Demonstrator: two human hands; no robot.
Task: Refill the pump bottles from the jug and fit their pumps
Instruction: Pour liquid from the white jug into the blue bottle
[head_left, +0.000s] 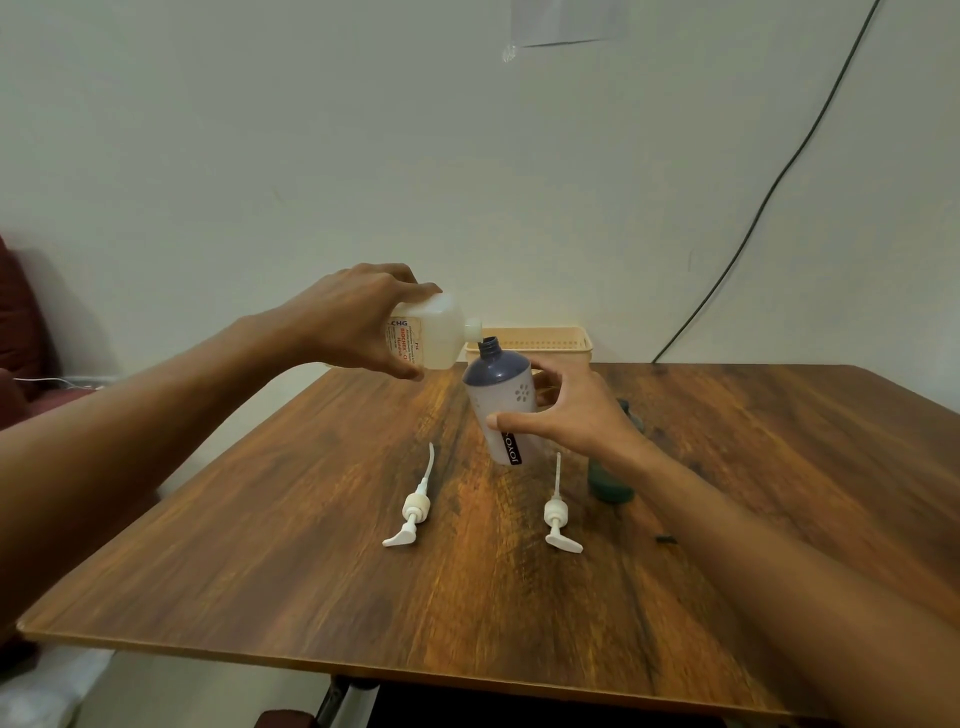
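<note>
Pouring is underway mid-frame: translucent labelled jug (434, 332), clasped by left hand (353, 317), is tipped over navy-topped white bottle (501, 402), steadied by right hand (566, 410); spout alignment is needed next.

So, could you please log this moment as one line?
left hand: tilts jug | right hand: steadies blue bottle | pumps: on table

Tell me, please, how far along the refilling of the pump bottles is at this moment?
Done: both bottles are open, with both pumps lying on the table. In hand: the left hand tips the jug at the mouth of the blue-and-white bottle, which the right hand steadies. Left: the green bottle, then fitting both pumps. Fill levels cannot be judged.
</note>
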